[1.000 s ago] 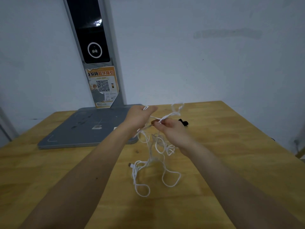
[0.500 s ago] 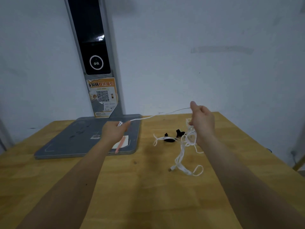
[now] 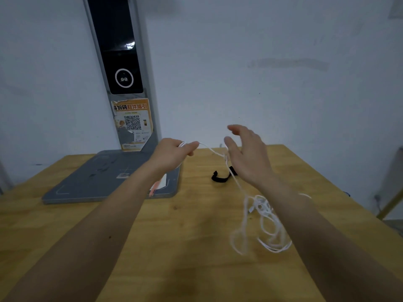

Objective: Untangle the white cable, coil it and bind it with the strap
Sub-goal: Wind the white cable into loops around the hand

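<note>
My left hand point(image 3: 172, 154) pinches one end of the thin white cable point(image 3: 259, 214) above the back of the wooden table point(image 3: 185, 236). From there the cable runs right, passes the thumb of my right hand point(image 3: 248, 155), and drops into a loose tangle of loops lying on the table beside my right forearm. My right hand hovers with fingers spread and grips nothing; the cable hangs against its thumb. The black strap point(image 3: 221, 177) lies curled on the table just below and left of my right hand.
A grey flat base point(image 3: 98, 177) with a tall dark post point(image 3: 122, 62) and an orange QR sticker point(image 3: 133, 123) stands at the back left against the white wall. A pink and white card point(image 3: 159, 186) lies on its near right corner.
My right hand has let go of the bunched cable and opened; the tangle has dropped onto the table. Both hands have come closer together, the left still pinching the end.
</note>
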